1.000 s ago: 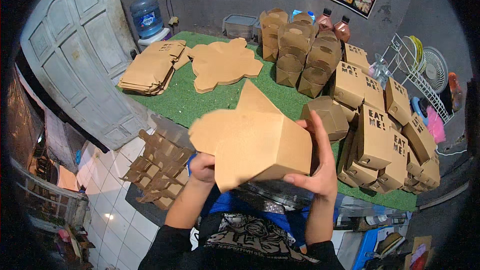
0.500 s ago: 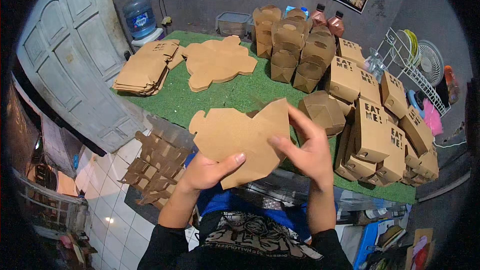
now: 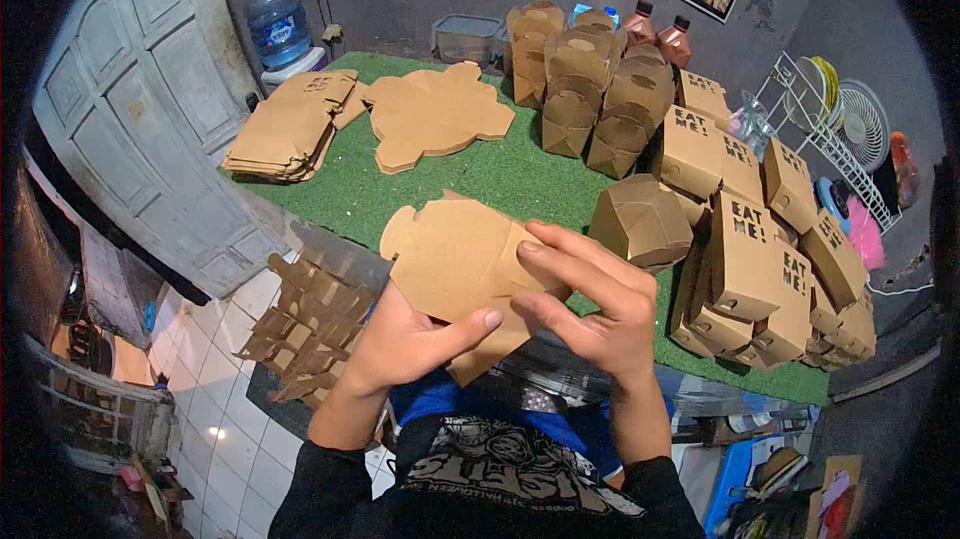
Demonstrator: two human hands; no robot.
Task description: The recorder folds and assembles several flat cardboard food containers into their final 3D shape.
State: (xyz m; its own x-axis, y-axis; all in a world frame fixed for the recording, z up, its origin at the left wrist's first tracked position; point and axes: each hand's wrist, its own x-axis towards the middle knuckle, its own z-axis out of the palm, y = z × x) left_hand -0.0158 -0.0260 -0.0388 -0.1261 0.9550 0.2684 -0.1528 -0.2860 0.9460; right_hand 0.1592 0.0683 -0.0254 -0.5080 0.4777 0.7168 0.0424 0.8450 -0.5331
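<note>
A brown cardboard box blank (image 3: 450, 254), partly folded, is held up in front of me over the near edge of the green table. My left hand (image 3: 400, 344) grips it from the lower left, thumb on top and fingers hidden beneath. On its right side my right hand (image 3: 605, 314) presses the folded-in flap, fingers on top and thumb close below them. Just right of this hand stands an assembled open box (image 3: 640, 219). Farther back lies a stack of flat blanks (image 3: 435, 114), with another pile of flat cardboard pieces (image 3: 285, 129) to its left.
Rows of open boxes (image 3: 580, 74) stand at the back, and closed boxes with dark lettering (image 3: 745, 239) are piled at the right. Several brown cardboard pieces (image 3: 310, 324) sit low at the left. A water jug (image 3: 278, 27) and a dish rack (image 3: 850, 164) flank the green table (image 3: 350, 209).
The blank's right flap, raised before, is now folded inward. My right hand has moved left, its fingers coming down onto the flap. My left hand keeps its hold.
</note>
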